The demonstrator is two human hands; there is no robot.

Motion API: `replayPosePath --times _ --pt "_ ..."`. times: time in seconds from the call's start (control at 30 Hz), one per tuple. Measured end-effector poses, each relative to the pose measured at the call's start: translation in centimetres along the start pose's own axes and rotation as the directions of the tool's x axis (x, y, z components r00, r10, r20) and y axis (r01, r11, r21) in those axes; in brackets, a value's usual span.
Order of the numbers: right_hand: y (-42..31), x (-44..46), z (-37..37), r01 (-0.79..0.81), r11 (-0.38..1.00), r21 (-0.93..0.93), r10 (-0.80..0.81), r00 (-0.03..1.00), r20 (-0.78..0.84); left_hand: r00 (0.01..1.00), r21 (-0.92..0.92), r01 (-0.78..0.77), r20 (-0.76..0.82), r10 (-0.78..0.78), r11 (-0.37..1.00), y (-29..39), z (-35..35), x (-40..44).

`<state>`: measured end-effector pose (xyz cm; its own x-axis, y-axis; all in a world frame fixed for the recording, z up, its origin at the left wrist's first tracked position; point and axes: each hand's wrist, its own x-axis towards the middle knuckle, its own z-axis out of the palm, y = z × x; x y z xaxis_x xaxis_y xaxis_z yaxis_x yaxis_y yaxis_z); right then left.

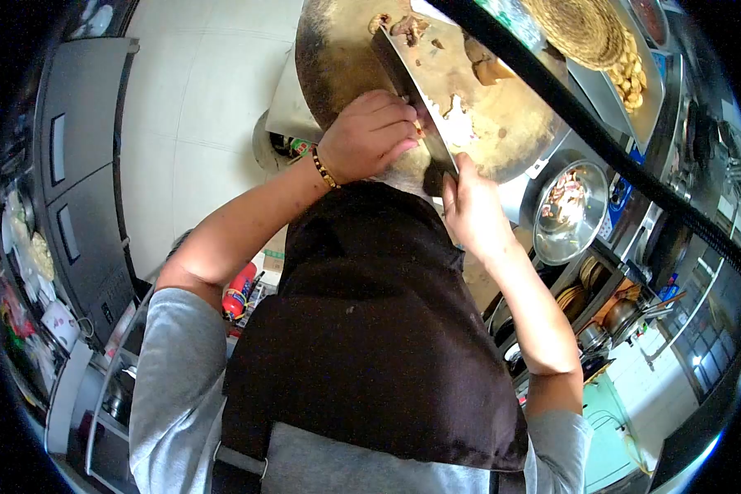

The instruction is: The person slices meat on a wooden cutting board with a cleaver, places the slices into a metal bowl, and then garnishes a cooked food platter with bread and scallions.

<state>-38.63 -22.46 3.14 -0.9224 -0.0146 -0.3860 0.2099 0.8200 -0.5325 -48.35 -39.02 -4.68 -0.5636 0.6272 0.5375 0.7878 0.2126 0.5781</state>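
My right hand [475, 202] is wrapped round the handle of a broad cleaver [440, 142], whose blade slants up and left across the round wooden chopping board [337, 49]. Close against the blade's left side, my left hand [372, 134] has its fingers curled and pressed together. A small reddish bit shows at those fingertips, but what they hold is mostly hidden. Beyond the blade tip lie dark cooked meat pieces [410, 30]. A larger brown chunk [490, 70] sits farther right on the board, partly behind a black strap.
Right of the board stands a steel bowl [570, 210] with cut meat inside. A woven round mat [575, 29] and a tray of yellowish pieces [628, 74] are at upper right. A dark strap [601, 136] crosses the view. A red fire extinguisher [239, 291] stands low at left.
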Motion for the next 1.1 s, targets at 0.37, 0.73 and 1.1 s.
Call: replayPosePath --times 0.37,0.73,1.1 --pt "-1.3 -3.4 -4.6 -0.039 0.999 0.001 0.039 0.999 0.011 0.999 -0.044 -0.013 0.032 0.015 0.999 -0.2 -0.2 -1.0" --pt "-1.9 -0.1 -2.5 -0.045 0.999 -0.003 0.045 0.993 0.106 0.999 0.025 -0.05 -0.019 0.05 0.998 -0.3 -0.3 -0.4" --pt "-0.2 -0.2 -0.6 -0.068 0.997 0.023 0.065 0.992 0.105 0.999 -0.003 -0.038 0.009 0.038 0.999 -0.3 -0.3 -0.3"
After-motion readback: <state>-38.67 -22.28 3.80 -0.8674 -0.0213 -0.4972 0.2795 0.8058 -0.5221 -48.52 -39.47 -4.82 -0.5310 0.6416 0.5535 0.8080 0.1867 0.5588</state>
